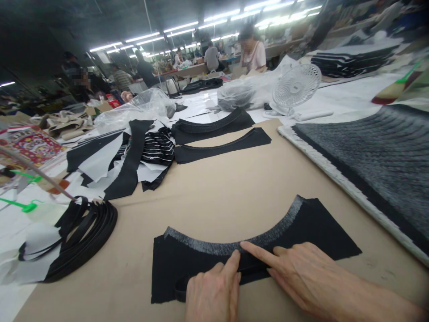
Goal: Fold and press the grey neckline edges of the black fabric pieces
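A black sheet piece (191,268) with a concave top edge lies flat in front of me. Along that curve runs a greyish, streaked band (214,247). My left hand (214,290) rests over the middle of the piece, index finger extended to just below the band. A narrow black strip (253,270) runs between my hands, and its loop shows left of my left hand, whose fingers are closed around it. My right hand (301,273) touches the band with its stretched index fingertip; its other fingers are curled at the strip, partly hidden.
More curved black pieces (221,150) lie farther back. At left are a bundle of black strips (90,241) and green-tipped bottles (30,206). A grey-streaked panel (375,152) lies at right. Beyond stand a white fan (296,85) and plastic bags (140,107). Several people work in the background.
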Tool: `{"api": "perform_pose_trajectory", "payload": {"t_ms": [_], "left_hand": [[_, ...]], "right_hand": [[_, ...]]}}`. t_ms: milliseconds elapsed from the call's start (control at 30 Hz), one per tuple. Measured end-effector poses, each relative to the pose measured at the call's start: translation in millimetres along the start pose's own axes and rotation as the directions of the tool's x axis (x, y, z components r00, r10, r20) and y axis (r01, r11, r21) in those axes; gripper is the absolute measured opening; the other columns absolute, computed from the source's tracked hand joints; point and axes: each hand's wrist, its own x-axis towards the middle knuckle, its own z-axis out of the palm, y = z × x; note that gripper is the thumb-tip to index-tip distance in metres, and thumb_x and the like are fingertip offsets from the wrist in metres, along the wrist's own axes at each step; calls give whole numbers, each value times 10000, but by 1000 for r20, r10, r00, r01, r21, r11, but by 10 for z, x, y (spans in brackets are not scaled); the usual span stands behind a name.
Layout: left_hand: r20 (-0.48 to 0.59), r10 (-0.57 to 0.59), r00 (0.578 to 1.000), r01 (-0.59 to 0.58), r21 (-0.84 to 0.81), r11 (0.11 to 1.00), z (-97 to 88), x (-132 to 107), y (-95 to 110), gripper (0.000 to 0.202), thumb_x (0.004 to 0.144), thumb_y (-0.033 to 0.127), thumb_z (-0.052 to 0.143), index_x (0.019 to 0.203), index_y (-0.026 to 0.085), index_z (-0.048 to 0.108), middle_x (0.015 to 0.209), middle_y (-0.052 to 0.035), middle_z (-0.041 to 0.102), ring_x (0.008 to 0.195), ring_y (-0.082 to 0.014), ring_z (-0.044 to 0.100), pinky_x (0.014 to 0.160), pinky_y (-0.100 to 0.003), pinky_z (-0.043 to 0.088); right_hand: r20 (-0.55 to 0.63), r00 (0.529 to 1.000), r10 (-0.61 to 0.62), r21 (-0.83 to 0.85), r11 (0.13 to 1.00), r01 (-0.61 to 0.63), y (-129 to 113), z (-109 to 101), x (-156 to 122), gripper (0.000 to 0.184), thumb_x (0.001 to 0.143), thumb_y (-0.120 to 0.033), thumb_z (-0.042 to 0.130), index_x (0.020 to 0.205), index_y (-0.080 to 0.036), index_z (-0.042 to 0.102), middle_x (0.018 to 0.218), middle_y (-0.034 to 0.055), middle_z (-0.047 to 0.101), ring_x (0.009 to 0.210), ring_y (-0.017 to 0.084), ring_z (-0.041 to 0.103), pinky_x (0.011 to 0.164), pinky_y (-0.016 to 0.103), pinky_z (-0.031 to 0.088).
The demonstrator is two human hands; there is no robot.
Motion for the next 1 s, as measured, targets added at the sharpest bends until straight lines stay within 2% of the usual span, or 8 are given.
{"api": "perform_pose_trajectory", "payload": {"t_ms": [100,300,533,733,1000], "left_hand": [[-13,8,1000,-7,17,1000,26,1,1,483,938,252,418,1406,373,431,1092,-67,714,958,-266,696,755,-306,545],[-85,6,996,0,68,998,101,-7,3,498,921,224,464,1387,398,442,996,-31,735,884,-257,715,701,-298,551],[-156,4,988,-6,-13,1000,120,-11,-81,458,910,247,482,1356,349,496,964,-30,752,848,-235,722,711,-280,553],[-115,30,993,-36,-53,998,116,4,-139,462,931,257,434,1373,383,476,1123,-38,715,953,-246,702,796,-297,552],[-53,-71,996,71,3,997,72,8,-55,475,929,265,465,1372,437,455,1136,-9,712,969,-262,697,810,-328,550]], "right_hand": [[6,1000,3,38,999,-4,7,24,-2,798,705,-80,508,1455,-155,246,620,-34,584,450,186,523,510,344,56],[-35,999,-5,82,997,8,6,23,4,775,725,-73,513,1443,-265,297,620,-54,570,418,150,463,510,322,82],[-93,995,-22,59,998,27,0,-31,14,696,746,-104,521,1413,-215,356,595,-40,546,434,155,451,519,321,106],[-112,993,-37,-28,999,34,1,-73,18,718,709,-112,510,1403,-222,365,582,-34,531,430,177,438,539,341,55],[-41,999,4,6,1000,-4,-13,-37,-39,744,739,-149,543,1440,-251,319,665,-10,554,509,189,454,551,344,63]]}}
